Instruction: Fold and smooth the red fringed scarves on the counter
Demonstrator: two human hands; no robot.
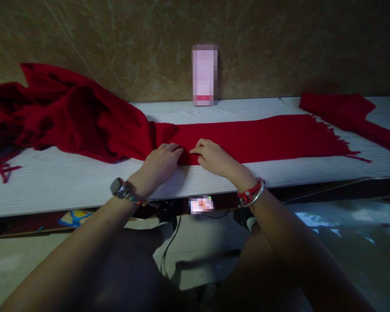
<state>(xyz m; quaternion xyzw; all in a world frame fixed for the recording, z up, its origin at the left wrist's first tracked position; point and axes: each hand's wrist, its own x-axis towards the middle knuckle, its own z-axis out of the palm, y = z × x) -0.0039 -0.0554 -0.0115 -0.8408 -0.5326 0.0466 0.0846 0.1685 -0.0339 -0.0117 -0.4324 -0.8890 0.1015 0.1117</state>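
A red scarf [263, 138] with a fringed right end stretches along the white board surface. Its right part lies flat, while its left part is bunched in a loose heap [87, 115]. On the flat stretch, just beside the heap, rests my left hand [164, 160], fingers extended on the cloth and wearing a ring. My right hand [213, 158] touches the scarf a short way to the right, its index finger reaching left. Both hands look open, palms down, with a small gap between them. The cloth under the palms is hidden.
Another piece of red cloth [341, 110] lies at the right. A pale pink, blurred-out box-like object [204, 78] stands against the brown marbled wall [263, 47]. Under the board's front edge are a small lit screen [200, 204], a blue and yellow item [74, 218] and a black cable [169, 242].
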